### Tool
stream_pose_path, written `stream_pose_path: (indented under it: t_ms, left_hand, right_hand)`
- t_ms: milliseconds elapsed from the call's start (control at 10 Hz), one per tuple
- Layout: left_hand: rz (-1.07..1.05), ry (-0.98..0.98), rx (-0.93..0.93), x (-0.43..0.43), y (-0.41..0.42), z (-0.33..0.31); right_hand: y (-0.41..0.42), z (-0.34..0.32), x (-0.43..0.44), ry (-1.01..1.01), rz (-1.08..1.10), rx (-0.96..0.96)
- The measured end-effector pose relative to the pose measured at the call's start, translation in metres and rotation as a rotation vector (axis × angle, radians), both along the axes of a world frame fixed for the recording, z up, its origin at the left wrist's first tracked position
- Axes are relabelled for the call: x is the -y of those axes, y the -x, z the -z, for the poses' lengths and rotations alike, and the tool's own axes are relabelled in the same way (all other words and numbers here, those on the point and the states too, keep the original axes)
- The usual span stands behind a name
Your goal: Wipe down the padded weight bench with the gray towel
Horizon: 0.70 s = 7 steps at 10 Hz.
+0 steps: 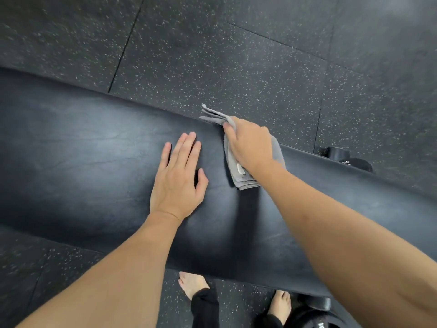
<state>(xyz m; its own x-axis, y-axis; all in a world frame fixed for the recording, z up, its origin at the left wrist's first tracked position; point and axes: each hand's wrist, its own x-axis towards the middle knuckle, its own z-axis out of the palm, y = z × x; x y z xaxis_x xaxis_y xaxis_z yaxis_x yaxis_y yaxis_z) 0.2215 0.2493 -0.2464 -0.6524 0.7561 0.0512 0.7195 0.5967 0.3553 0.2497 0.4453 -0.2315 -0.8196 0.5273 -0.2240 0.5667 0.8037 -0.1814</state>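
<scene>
The black padded weight bench (82,157) runs across the view from left to right. A folded gray towel (233,168) lies on its far half, one corner sticking out past the far edge. My right hand (250,145) presses down on the towel and grips it near that edge. My left hand (179,176) rests flat on the pad just left of the towel, fingers spread and holding nothing.
Speckled black rubber floor tiles (212,55) surround the bench. A black bench foot with white lettering (347,159) shows beyond the far edge at right. My bare feet (191,284) stand at the near edge, beside another black base part (316,304).
</scene>
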Motion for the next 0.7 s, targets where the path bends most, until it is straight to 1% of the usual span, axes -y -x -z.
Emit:
stream_pose_path:
  t_ms: [100, 200, 300, 400, 500, 600, 700]
  left_hand:
    - [0.008, 0.021, 0.013, 0.0, 0.001, 0.0]
    - [0.018, 0.058, 0.012, 0.0, 0.002, 0.001]
    - [0.038, 0.117, -0.006, 0.0, 0.002, 0.001]
    - [-0.027, 0.14, 0.002, -0.002, -0.008, -0.003]
    - [-0.145, 0.259, 0.09, -0.011, -0.032, -0.021]
    - [-0.186, 0.269, 0.275, -0.019, -0.042, -0.062]
    - [-0.25, 0.099, 0.241, -0.005, -0.048, -0.131]
  right_hand:
    - [-0.025, 0.006, 0.028, -0.054, -0.001, -0.136]
    - [-0.07, 0.003, 0.079, -0.031, 0.01, -0.187]
    - [-0.115, 0.002, 0.116, 0.01, -0.098, -0.114]
    - [-0.162, 0.004, 0.1, -0.019, -0.17, -0.067]
    - [-0.214, -0.001, 0.055, -0.029, -0.097, -0.042]
    - [-0.248, -0.021, 0.003, 0.012, -0.044, 0.092]
    - [-0.249, -0.074, -0.019, 0.16, -0.06, 0.136]
